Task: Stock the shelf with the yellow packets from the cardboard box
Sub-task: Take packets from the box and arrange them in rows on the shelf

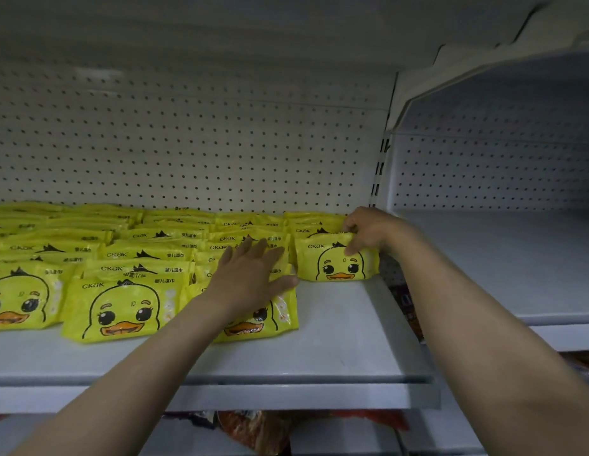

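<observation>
Rows of yellow duck-face packets (115, 307) stand on the white shelf (336, 340), filling its left and middle. My left hand (250, 278) lies flat with straight fingers on the tops of the packets in the third row from the left. My right hand (369, 230) pinches the top edge of the front packet (336, 263) in the rightmost row, which stands upright near the back. The cardboard box is not in view.
A white pegboard (204, 153) backs the shelf, and another shelf board hangs above. To the right a second bay (500, 258) with a bare board adjoins. Dark red packaged goods (253, 432) lie on the shelf below.
</observation>
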`<act>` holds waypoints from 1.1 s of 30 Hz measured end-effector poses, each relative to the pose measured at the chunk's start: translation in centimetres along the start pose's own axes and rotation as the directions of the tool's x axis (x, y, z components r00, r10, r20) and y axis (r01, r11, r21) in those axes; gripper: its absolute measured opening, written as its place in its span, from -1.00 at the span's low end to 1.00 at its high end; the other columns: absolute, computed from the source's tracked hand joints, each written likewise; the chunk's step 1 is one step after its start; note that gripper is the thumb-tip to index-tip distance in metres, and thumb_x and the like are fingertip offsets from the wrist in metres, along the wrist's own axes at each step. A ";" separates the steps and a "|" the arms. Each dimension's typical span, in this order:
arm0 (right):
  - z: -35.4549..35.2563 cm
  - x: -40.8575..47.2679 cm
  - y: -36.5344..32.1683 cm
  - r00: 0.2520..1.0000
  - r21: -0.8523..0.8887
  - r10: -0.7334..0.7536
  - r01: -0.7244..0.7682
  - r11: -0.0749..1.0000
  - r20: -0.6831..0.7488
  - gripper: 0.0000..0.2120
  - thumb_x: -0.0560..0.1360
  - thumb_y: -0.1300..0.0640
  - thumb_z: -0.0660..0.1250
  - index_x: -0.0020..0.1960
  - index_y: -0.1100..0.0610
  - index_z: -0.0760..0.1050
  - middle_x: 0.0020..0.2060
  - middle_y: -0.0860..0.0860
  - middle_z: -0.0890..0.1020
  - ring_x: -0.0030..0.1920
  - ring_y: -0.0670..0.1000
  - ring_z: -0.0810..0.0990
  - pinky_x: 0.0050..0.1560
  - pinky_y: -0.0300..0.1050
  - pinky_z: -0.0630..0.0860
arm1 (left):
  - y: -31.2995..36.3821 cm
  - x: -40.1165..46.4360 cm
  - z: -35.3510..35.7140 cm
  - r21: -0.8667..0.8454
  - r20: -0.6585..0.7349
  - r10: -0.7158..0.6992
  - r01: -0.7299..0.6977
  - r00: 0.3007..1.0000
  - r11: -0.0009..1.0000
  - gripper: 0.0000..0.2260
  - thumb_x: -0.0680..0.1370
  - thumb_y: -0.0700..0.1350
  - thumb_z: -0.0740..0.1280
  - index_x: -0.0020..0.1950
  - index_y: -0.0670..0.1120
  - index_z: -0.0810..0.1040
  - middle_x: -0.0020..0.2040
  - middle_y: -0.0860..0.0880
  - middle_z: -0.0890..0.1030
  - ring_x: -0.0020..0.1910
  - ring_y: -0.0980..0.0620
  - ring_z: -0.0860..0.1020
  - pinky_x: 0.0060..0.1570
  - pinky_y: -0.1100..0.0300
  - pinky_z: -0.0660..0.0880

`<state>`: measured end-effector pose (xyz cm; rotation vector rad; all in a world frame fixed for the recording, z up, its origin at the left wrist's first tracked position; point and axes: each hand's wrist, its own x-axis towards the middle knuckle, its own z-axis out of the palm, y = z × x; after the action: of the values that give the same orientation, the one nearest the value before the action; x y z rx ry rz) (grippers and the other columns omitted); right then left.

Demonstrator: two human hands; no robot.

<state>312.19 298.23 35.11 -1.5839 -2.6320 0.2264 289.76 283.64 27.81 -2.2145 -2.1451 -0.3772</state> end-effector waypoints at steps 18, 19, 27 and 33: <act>4.1 2.2 0.3 0.983 0.088 0.037 -0.022 0.996 -0.178 -0.26 0.24 -0.04 0.63 0.34 -0.03 0.42 0.23 0.03 0.55 0.19 0.07 0.52 0.14 -0.05 0.51 | -1.8 -0.4 1.9 0.186 -0.186 0.218 -0.183 0.958 0.965 -0.22 0.45 0.52 -0.13 0.45 0.09 0.37 0.43 -0.11 0.42 0.44 -0.18 0.32 0.38 -0.14 0.28; 4.2 2.1 0.1 0.980 0.076 0.037 -0.023 0.997 -0.194 -0.27 0.24 -0.04 0.63 0.33 -0.03 0.43 0.22 0.03 0.55 0.19 0.08 0.52 0.13 -0.04 0.51 | -1.9 -0.3 1.9 0.188 -0.183 0.230 -0.195 0.956 0.963 -0.21 0.44 0.52 -0.13 0.46 0.09 0.36 0.43 -0.11 0.41 0.44 -0.17 0.32 0.38 -0.14 0.28; 4.8 1.6 -0.8 0.964 0.044 0.083 -0.074 0.996 -0.251 -0.25 0.27 -0.02 0.61 0.39 -0.01 0.40 0.28 0.05 0.51 0.30 0.10 0.44 0.21 -0.01 0.45 | -1.9 -2.3 2.3 0.178 -0.186 0.279 -0.247 0.942 0.953 -0.13 0.37 0.55 -0.18 0.57 0.12 0.10 0.57 -0.10 0.15 0.55 -0.15 0.08 0.50 -0.19 -0.01; 5.5 1.0 -1.5 0.948 0.030 0.135 -0.132 0.991 -0.289 -0.25 0.32 0.01 0.57 0.44 -0.02 0.36 0.31 0.08 0.48 0.34 0.12 0.39 0.23 0.01 0.43 | -2.6 -2.2 2.9 0.219 -0.210 0.326 -0.281 0.922 0.934 -0.16 0.42 0.53 -0.10 0.55 0.06 0.21 0.52 -0.16 0.26 0.50 -0.20 0.23 0.45 -0.22 0.15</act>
<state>309.66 297.89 29.89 -1.6500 -2.3036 0.0098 287.61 282.15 24.17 -2.2144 -1.6106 -0.3909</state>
